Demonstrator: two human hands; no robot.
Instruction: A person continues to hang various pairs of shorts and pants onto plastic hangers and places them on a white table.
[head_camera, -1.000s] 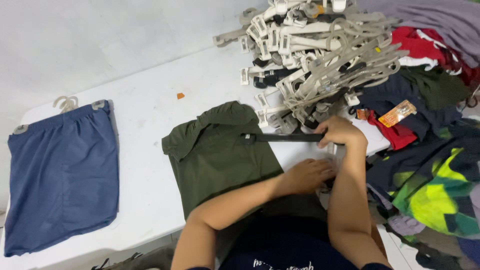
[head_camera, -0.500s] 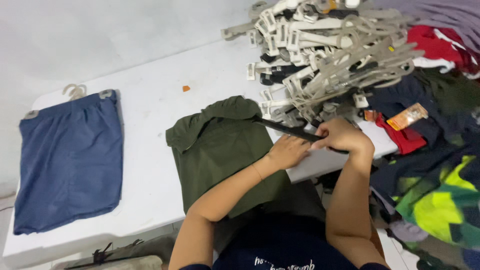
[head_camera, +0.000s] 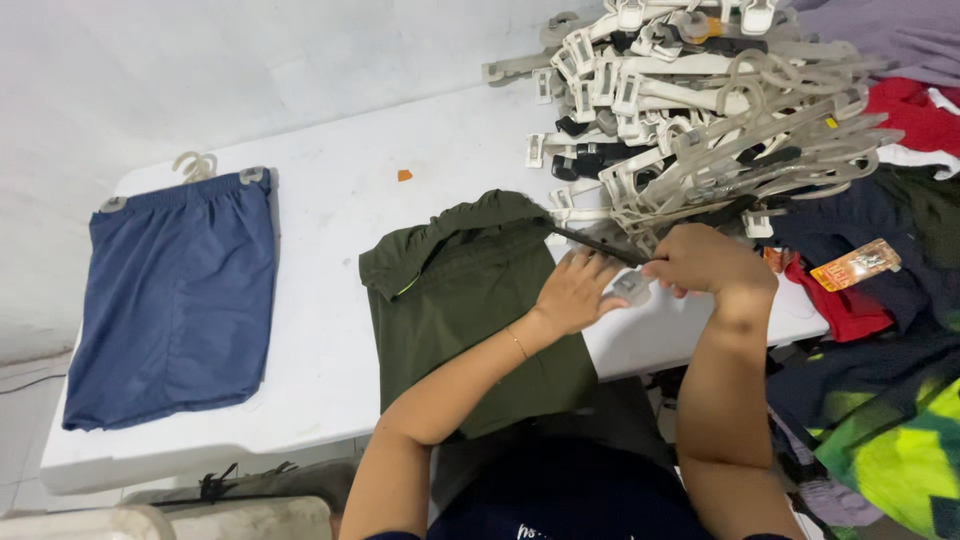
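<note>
A: We are seeing the olive shorts (head_camera: 455, 300) lying on the white table (head_camera: 330, 215), the left hand (head_camera: 572, 292) resting on them, fingers spread.

B: We are noting the right hand (head_camera: 705, 262) pinching a dark clip hanger (head_camera: 598, 245) at the waistband.

shorts (head_camera: 470, 300) on table (head_camera: 330, 200), hangers (head_camera: 700, 110) behind right

You're in a garment workroom, the back room of a clothes shop by the look of it. A white table (head_camera: 330, 210) against a bare wall carries a heap of plastic clip hangers (head_camera: 700, 110), blue shorts (head_camera: 175, 290) already hung, and piled tagged clothes (head_camera: 880, 330) at your right.
</note>
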